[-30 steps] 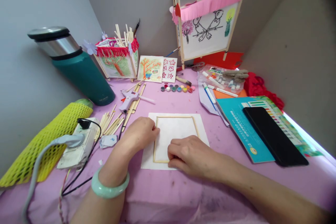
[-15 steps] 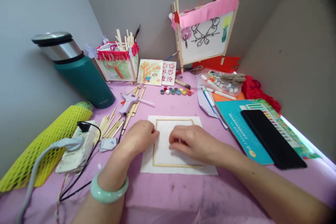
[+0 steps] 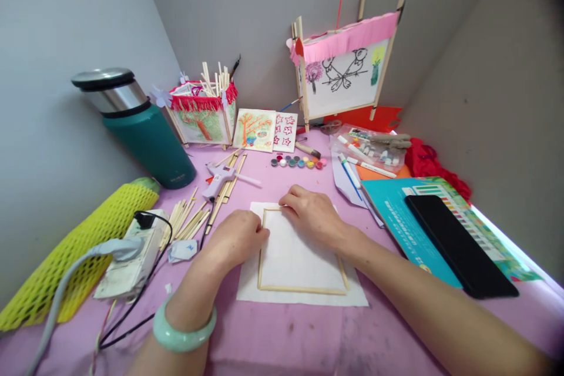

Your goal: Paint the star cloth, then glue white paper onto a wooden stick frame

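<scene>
Head view: right hand point(image 3: 315, 217) has moved from the stick frame's point(image 3: 299, 289) near edge to its far edge, fingers pressing flat; left hand point(image 3: 238, 239) still pins the left side onto white paper point(image 3: 304, 298).

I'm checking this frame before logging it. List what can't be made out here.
- Far stick of the wooden frame: head view, mostly under the right hand.
- Left hand fingertips: curled under, contact hidden.
- Print on the teal booklet: too small, partly under the black phone.
- Power strip sockets: covered by the plug and cable.
</scene>
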`<state>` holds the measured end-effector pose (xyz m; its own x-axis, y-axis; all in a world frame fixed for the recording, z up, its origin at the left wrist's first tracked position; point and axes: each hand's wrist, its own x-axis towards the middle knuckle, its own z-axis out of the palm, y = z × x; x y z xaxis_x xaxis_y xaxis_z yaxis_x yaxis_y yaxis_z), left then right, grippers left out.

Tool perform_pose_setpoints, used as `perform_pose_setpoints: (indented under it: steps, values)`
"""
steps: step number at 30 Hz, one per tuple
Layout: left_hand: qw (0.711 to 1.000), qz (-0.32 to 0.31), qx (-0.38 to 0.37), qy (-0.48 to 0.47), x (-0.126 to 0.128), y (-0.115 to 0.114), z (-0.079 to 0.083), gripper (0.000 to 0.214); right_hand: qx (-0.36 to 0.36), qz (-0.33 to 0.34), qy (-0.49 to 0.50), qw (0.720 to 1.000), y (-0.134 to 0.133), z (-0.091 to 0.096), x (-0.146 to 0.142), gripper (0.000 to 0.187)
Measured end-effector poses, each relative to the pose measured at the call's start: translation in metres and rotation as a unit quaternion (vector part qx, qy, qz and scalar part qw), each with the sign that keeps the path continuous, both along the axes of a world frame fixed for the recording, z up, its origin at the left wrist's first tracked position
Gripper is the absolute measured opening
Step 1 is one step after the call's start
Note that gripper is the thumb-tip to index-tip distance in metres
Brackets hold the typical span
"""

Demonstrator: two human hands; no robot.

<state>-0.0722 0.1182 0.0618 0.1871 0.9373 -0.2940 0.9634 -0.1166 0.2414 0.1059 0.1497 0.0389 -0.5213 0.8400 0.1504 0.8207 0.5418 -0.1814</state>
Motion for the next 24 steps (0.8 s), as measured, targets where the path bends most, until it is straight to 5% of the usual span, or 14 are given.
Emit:
perform_pose_setpoints:
  steps: [24]
  values:
    - [1.0,0.005,-0.023,-0.015,0.0011,-0.0012,0.0007,0.029,0.017,-0.013,-0.021,1.0,0.0005,-0.0078,-0.0029,0.025]
